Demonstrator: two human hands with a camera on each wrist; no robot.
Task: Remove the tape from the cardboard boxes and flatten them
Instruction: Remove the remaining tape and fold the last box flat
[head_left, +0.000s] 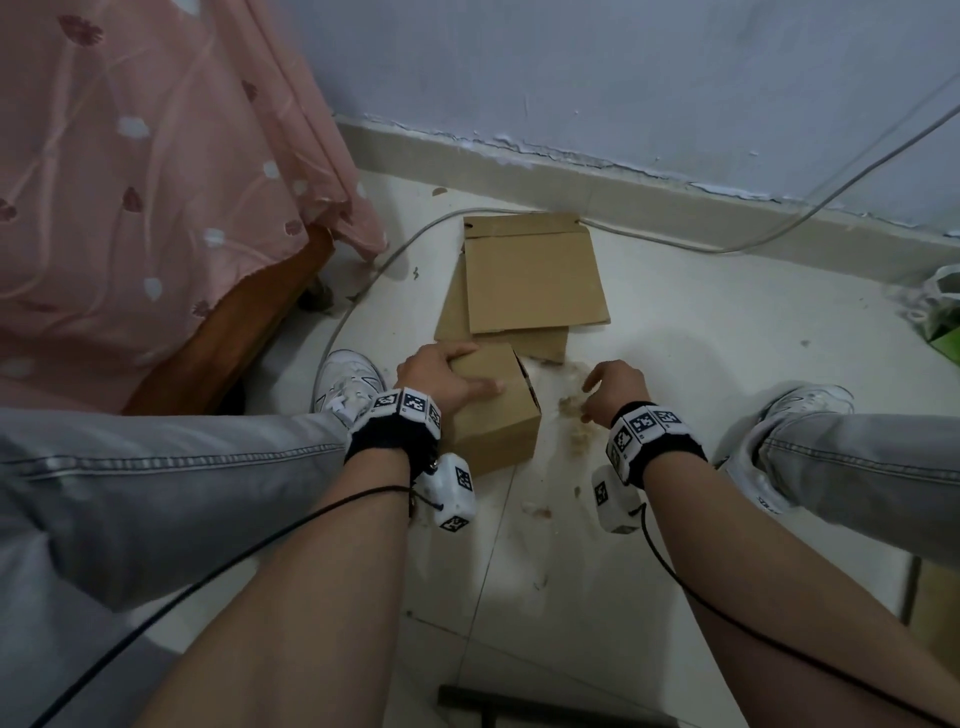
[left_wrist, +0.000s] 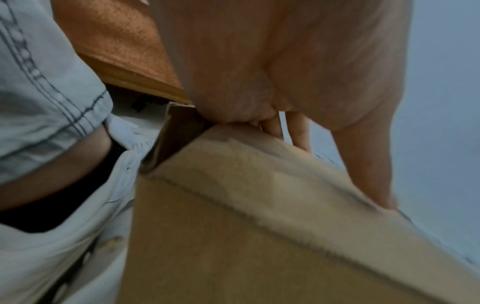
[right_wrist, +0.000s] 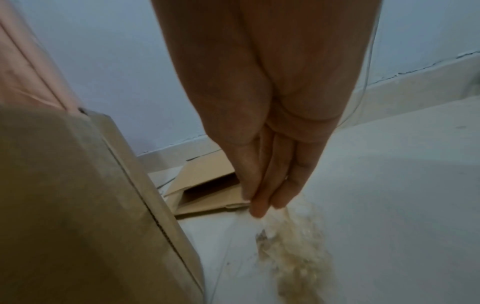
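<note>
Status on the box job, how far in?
Done: flattened cardboard lies stacked near the wall, at least two pieces. In hand: the left hand grips the top of a still-upright box; the right hand pinches a clear tape strip hanging to the floor beside it. Left: flatten this box. No other unflattened boxes in view.

Both forearms reach forward and down. The left hand (head_left: 441, 379) curls over a box's (head_left: 498, 415) top edge; the right hand (head_left: 615, 387) hangs with fingers (right_wrist: 259, 197) together, pinching clear tape (right_wrist: 288, 238).
</note>
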